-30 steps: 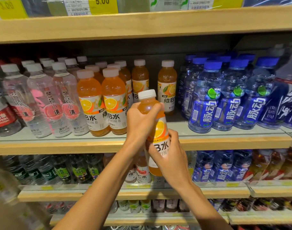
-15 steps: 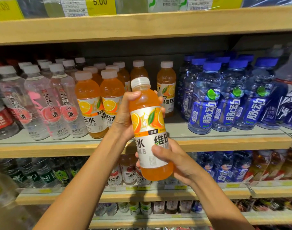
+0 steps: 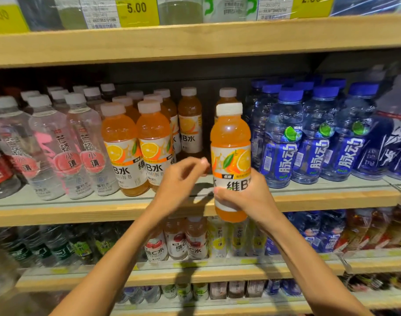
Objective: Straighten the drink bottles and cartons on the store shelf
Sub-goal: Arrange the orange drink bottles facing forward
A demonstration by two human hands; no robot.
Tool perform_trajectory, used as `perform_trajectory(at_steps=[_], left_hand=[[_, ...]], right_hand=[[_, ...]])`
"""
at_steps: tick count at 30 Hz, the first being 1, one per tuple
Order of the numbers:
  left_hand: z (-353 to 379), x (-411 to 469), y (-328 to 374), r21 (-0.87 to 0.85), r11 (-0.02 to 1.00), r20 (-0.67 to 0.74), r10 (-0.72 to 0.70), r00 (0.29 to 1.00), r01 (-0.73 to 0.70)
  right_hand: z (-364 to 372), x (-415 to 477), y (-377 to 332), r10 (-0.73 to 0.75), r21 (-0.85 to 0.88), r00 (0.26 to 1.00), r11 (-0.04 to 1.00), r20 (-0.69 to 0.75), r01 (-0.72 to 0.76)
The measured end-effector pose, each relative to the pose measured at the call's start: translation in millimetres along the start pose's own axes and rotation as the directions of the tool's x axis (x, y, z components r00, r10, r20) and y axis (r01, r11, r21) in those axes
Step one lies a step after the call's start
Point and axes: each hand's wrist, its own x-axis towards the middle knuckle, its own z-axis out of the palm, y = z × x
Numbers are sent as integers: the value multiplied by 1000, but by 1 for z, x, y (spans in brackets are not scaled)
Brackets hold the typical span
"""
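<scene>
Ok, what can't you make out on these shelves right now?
Head view:
- held orange bottle: lower label covered by the right hand.
- rear orange bottle: body hidden behind the held one.
- leftmost price tag: blurred, cut by the edge.
- bottom-shelf drinks: blurred, too small to read.

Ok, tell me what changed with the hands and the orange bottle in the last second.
The left hand let go of the held orange bottle and now hovers beside it, holding nothing. The right hand still grips its lower label and has carried it rightward, turning it upright. The shelved orange bottles and blue bottles stayed put.
</scene>
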Motion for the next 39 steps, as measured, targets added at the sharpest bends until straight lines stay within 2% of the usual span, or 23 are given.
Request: perform_trajectory(at_steps=[2,4,6,8,13,17,20,22,25,39], left_hand=[[0,-11,-16,326,932,67,145,987,-159],[-2,-19,-31,525,816,182,170,968,-242],[-3,-22,-41,680,646,281,208,937,-347],[-6,-23,-47,730,520,352,269,896,-443],[-10,-18,-56,735,370,467,331,820,-568],[-9,-17,-59,736,353,471,345,812,-577],[-10,-18,-59,732,365,464,352,813,-575],[-10,-18,-59,735,367,459,351,816,-571],[-9,-18,-58,734,376,458,341,821,-565],[-10,-19,-56,735,402,455,304,837,-546]], right_hand=[[-4,12,4,-31,-51,997,998,-65,28],[-7,24,12,-49,-103,990,994,-129,36],[-8,33,21,-55,-123,983,992,-175,33],[-9,42,29,-63,-137,975,990,-211,34],[-7,54,40,-64,-210,977,977,-203,20],[-5,53,42,-24,-298,982,954,-186,-33],[-1,39,46,-119,-499,957,866,-265,-30],[0,29,46,-194,-561,922,828,-334,-29],[4,28,43,-221,-590,900,806,-375,-48],[20,66,39,-132,-661,903,725,-408,-192]])
